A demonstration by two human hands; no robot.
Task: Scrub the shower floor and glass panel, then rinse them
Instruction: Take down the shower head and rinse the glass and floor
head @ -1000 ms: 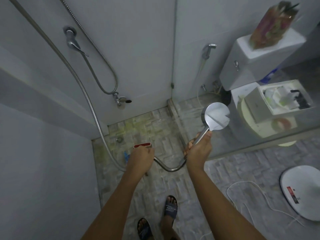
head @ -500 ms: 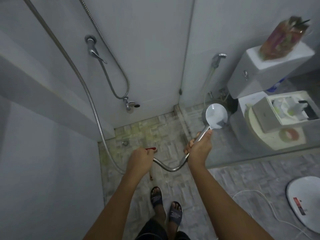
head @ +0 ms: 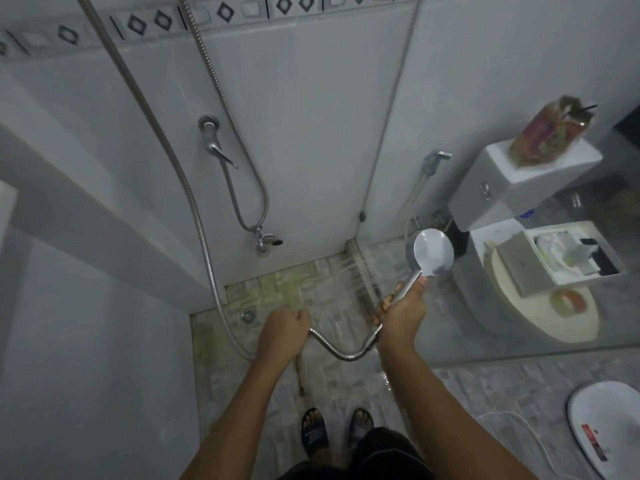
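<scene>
Two hands full: my right hand (head: 403,308) clamps the handle of the round chrome shower head (head: 433,251) beside the clear glass panel (head: 391,181); my left hand (head: 284,329) grips a thin brown stick (head: 300,374) over the grey mosaic shower floor (head: 332,289).

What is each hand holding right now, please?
Left hand: grips a brown handle.
Right hand: grips the shower head by its stem.
</scene>
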